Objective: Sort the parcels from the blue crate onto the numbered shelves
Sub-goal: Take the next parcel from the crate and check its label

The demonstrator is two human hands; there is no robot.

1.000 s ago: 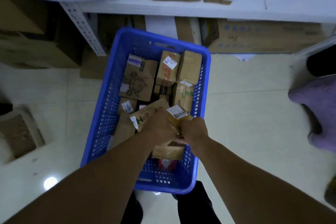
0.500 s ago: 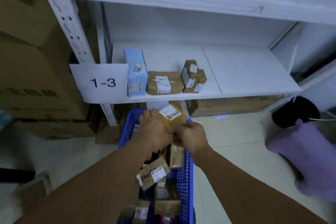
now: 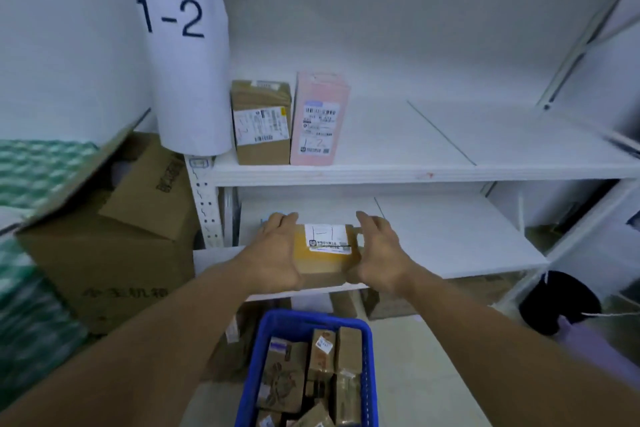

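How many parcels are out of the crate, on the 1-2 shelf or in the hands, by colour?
Brown: 2 (shelf parcel, held parcel)
Pink: 1 (pink parcel)
Total: 3

Centre frame, parcel (image 3: 325, 255): brown cardboard under tape, so it reads slightly glossy; its label (image 3: 327, 236) is white matt paper. Bottom centre, blue crate (image 3: 311, 317): moulded plastic, perforated walls, mild sheen. The shelves (image 3: 381, 172): white, smooth, matt (I can't tell painted metal from board). Upper-middle pink box (image 3: 317, 121): smooth card.
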